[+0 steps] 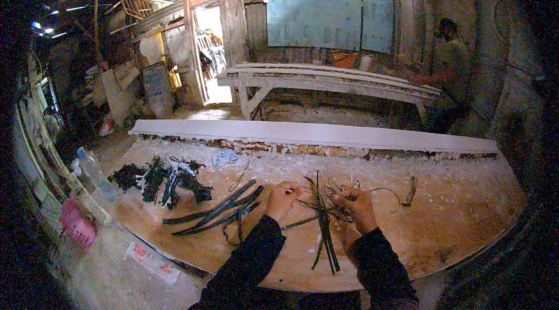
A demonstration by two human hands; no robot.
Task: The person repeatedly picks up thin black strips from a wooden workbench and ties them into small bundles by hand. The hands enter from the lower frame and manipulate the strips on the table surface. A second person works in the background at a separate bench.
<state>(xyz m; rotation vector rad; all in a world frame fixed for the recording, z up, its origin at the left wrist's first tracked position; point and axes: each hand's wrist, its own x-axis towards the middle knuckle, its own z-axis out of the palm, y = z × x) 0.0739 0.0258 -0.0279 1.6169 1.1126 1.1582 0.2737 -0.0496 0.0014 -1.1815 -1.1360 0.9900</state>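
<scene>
Both my hands are over the wooden tabletop, at a loose bundle of thin dark strips (325, 231) lying crossed between them. My left hand (282, 201) is closed in a pinch at the bundle's left side; whatever its fingertips hold is too small to make out. On the other side, my right hand (358, 207) grips thin dark strands (340, 198) that loop out around its fingers. Left of my left forearm lie several wider dark strips (218, 211), side by side. A tangled heap of black and whitish frayed strips (166, 179) sits farther left.
A long white moulding (314, 134) runs along the table's (454, 217) far edge. Thin cord (410, 190) trails to the right. Clear plastic bottles (93, 173) and a pink basket (77, 222) are at left. Beyond stands a long bench (332, 80), with another person (454, 65) beside it.
</scene>
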